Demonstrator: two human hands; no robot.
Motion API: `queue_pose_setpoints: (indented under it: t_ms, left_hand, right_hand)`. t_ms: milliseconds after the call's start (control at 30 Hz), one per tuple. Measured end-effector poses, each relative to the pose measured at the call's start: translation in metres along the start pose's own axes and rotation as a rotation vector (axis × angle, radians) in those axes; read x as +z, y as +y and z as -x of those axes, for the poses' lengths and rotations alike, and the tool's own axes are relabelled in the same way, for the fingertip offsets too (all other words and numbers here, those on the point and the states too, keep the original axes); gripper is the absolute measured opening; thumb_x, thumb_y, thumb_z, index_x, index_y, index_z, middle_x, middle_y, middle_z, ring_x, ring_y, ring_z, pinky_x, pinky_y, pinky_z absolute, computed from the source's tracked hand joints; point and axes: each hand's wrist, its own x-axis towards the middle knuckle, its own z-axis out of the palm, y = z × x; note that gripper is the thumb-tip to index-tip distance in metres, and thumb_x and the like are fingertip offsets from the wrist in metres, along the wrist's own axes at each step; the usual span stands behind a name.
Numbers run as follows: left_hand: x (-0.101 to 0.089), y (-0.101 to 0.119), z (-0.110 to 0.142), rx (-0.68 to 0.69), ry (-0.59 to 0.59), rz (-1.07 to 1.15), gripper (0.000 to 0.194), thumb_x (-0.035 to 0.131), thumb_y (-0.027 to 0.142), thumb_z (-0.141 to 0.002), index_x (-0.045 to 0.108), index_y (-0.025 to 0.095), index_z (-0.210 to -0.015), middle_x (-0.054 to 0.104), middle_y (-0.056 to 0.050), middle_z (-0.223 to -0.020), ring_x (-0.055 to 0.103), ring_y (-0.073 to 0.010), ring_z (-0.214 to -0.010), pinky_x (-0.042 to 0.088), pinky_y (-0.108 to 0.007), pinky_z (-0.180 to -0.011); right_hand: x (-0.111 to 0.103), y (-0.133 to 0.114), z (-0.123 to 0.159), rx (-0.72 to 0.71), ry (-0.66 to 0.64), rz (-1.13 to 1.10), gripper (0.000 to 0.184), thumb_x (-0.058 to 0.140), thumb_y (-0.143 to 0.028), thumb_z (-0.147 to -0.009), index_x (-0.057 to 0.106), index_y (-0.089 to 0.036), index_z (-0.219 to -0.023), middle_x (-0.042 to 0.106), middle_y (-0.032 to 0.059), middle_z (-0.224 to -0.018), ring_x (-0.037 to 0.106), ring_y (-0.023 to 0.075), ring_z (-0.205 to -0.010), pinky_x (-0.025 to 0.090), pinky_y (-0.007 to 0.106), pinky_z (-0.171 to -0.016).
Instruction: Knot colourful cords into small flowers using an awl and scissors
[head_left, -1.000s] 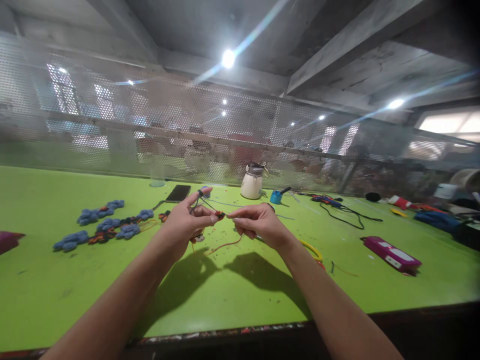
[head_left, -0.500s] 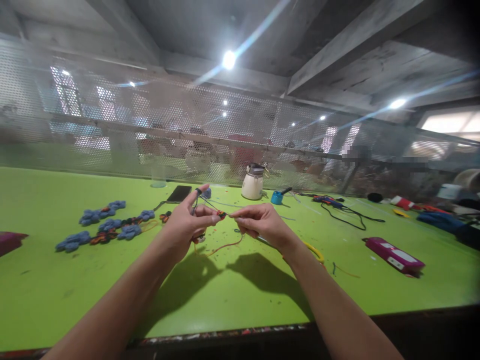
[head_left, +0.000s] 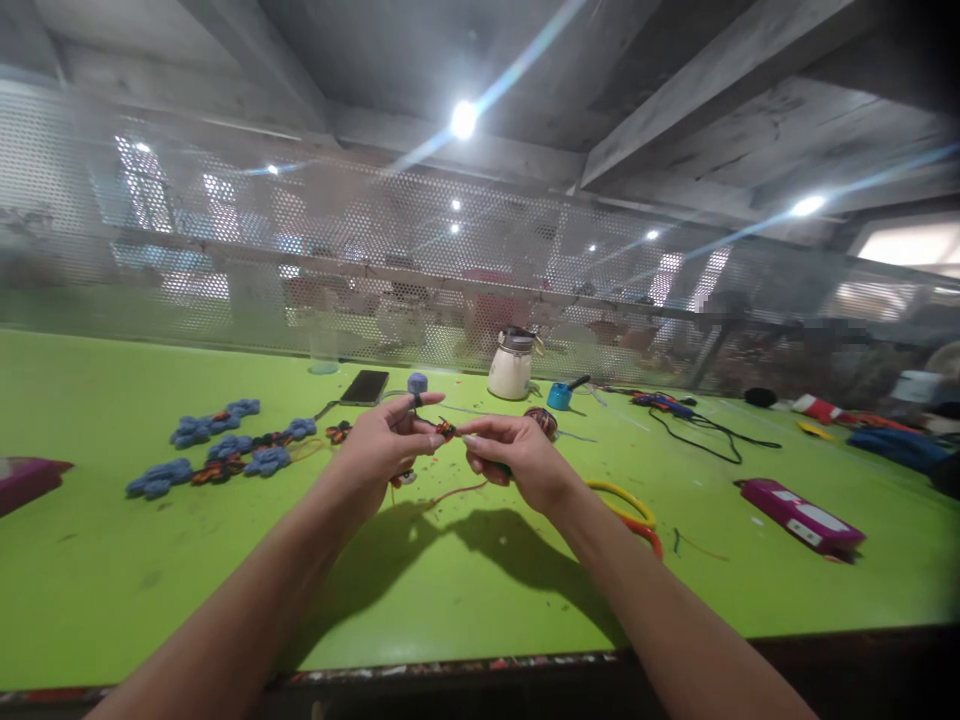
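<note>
My left hand (head_left: 375, 440) pinches a small orange-and-black crochet piece (head_left: 447, 430) between thumb and fingers. Dark yarn is looped around its raised index finger. Close on the right, my right hand (head_left: 521, 450) is closed on a thin crochet hook, mostly hidden by the fingers, its tip at the piece. A reddish strand of yarn (head_left: 457, 494) trails on the table below. Just behind my right hand lies a dark multicoloured yarn ball (head_left: 541, 422). Scissors with yellow and orange handles (head_left: 651, 521) lie partly under my right forearm.
Blue and orange-black crocheted flowers (head_left: 266, 461) lie at left, near a phone (head_left: 364, 387) and a small blue yarn ball (head_left: 418, 383). Behind stand a cream jug (head_left: 510, 372) and a blue pot (head_left: 559, 396). At right are a corded glue gun (head_left: 660, 403) and a purple box (head_left: 801, 517).
My left index finger has lowered, and my right hand has turned slightly, staying close to the crochet piece. The view has shifted a little, showing more of the scissors and the dark yarn ball.
</note>
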Motion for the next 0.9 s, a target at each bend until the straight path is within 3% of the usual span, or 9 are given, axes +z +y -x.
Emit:
queue_pose_setpoints:
  t_ms: [167, 400, 500, 600, 767, 900]
  left_hand:
    - [0.0024, -0.0057, -0.0021, -0.031, -0.02, 0.014, 0.06, 0.078, 0.017, -0.057, 0.06, 0.017, -0.114, 0.06, 0.002, -0.066, 0.03, -0.0009, -0.034, 0.02, -0.02, -0.037]
    - [0.0013, -0.0042, -0.0013, -0.011, -0.044, 0.021, 0.059, 0.074, 0.015, -0.059, 0.058, 0.015, -0.116, 0.065, -0.003, -0.072, 0.026, -0.0002, -0.034, 0.015, -0.02, -0.037]
    - [-0.0019, -0.0031, -0.0015, 0.005, -0.043, 0.072, 0.052, 0.067, 0.017, -0.065, 0.058, 0.013, -0.116, 0.068, -0.008, -0.077, 0.037, -0.0031, -0.038, 0.018, -0.019, -0.037]
    - [-0.0018, -0.0027, -0.0015, 0.009, -0.014, 0.09, 0.044, 0.066, 0.03, -0.071, 0.061, 0.011, -0.11, 0.068, -0.01, -0.079, 0.046, -0.0067, -0.046, 0.019, -0.018, -0.037]
    - [0.003, -0.0016, -0.0009, -0.005, 0.028, -0.114, 0.061, 0.079, 0.033, -0.06, 0.059, 0.013, -0.114, 0.061, 0.0, -0.063, 0.025, -0.001, -0.034, 0.016, -0.019, -0.036]
    - [0.0052, -0.0001, -0.0018, -0.004, 0.051, -0.17, 0.068, 0.082, 0.027, -0.054, 0.058, 0.014, -0.116, 0.063, -0.002, -0.069, 0.04, -0.0056, -0.04, 0.02, -0.02, -0.036]
  right_hand:
    - [0.0086, -0.0027, 0.0022, 0.034, 0.03, -0.034, 0.045, 0.071, -0.029, -0.069, 0.065, -0.016, -0.111, 0.056, -0.0042, -0.052, 0.037, 0.0036, -0.038, 0.021, 0.019, -0.037]
    - [0.0056, 0.0004, -0.0003, 0.021, 0.058, -0.038, 0.042, 0.071, -0.029, -0.066, 0.068, -0.016, -0.106, 0.055, -0.0047, -0.051, 0.036, 0.0037, -0.038, 0.021, 0.019, -0.037]
    - [0.0051, 0.0009, -0.0011, 0.03, 0.056, -0.032, 0.043, 0.071, -0.029, -0.066, 0.069, -0.016, -0.106, 0.054, -0.005, -0.05, 0.036, 0.0036, -0.037, 0.021, 0.019, -0.037]
    - [0.0061, 0.0014, -0.0012, 0.029, 0.048, -0.019, 0.042, 0.07, -0.03, -0.066, 0.069, -0.015, -0.106, 0.053, -0.005, -0.049, 0.036, 0.0036, -0.037, 0.021, 0.019, -0.037]
    - [0.0073, 0.002, -0.0008, 0.02, 0.031, 0.022, 0.041, 0.069, -0.03, -0.068, 0.069, -0.015, -0.106, 0.053, -0.0047, -0.049, 0.036, 0.0035, -0.037, 0.022, 0.019, -0.037]
    - [0.0075, 0.0014, -0.0018, 0.021, 0.013, 0.043, 0.041, 0.067, -0.029, -0.07, 0.068, -0.013, -0.107, 0.052, -0.0048, -0.049, 0.035, 0.0033, -0.036, 0.022, 0.019, -0.037]
